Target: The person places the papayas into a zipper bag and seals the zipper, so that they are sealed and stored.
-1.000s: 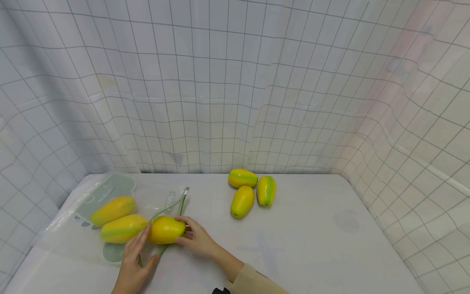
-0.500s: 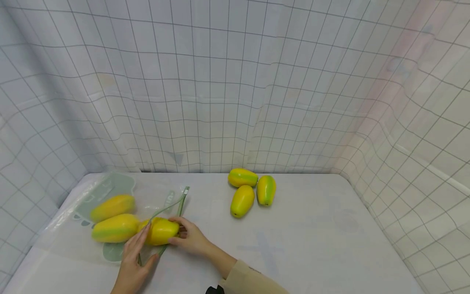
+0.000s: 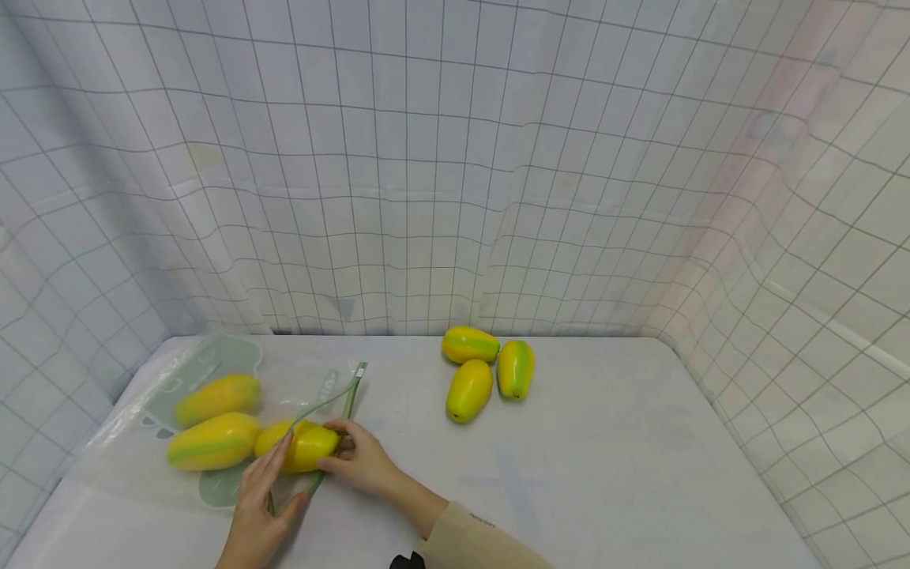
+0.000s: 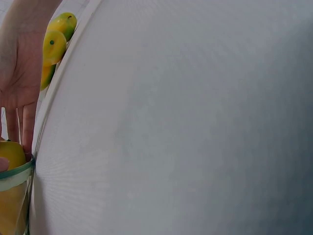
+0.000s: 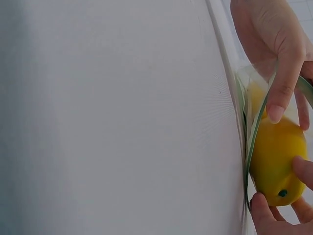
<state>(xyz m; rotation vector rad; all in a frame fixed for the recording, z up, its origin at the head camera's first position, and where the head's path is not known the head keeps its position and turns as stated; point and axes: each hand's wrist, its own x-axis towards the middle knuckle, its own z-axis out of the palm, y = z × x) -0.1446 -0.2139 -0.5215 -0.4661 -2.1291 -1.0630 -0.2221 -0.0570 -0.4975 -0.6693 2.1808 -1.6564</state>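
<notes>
My right hand (image 3: 362, 461) grips the stem end of a yellow papaya (image 3: 310, 447), fingers and thumb around its tip. Most of this papaya lies inside the mouth of a clear plastic bag (image 3: 231, 489) with a green-edged opening. My left hand (image 3: 257, 498) is at that mouth, fingers straight and thumb spread apart, keeping the edges parted. In the right wrist view the left thumb (image 5: 281, 100) lies over the papaya beside the green edge. Further inside the bag, a yellow-green papaya (image 3: 215, 442) touches the held one, and another papaya (image 3: 219, 400) lies behind it.
Three more papayas stand grouped at the back middle of the white table (image 3: 611, 474): one lying sideways (image 3: 469, 345), one in front (image 3: 470, 391), one at the right (image 3: 515, 369). A white gridded curtain (image 3: 455, 197) encloses the back and sides.
My right hand has pushed the held papaya leftward, deeper into the bag, and the front papaya inside has slid left with it. The left hand has stayed in place.
</notes>
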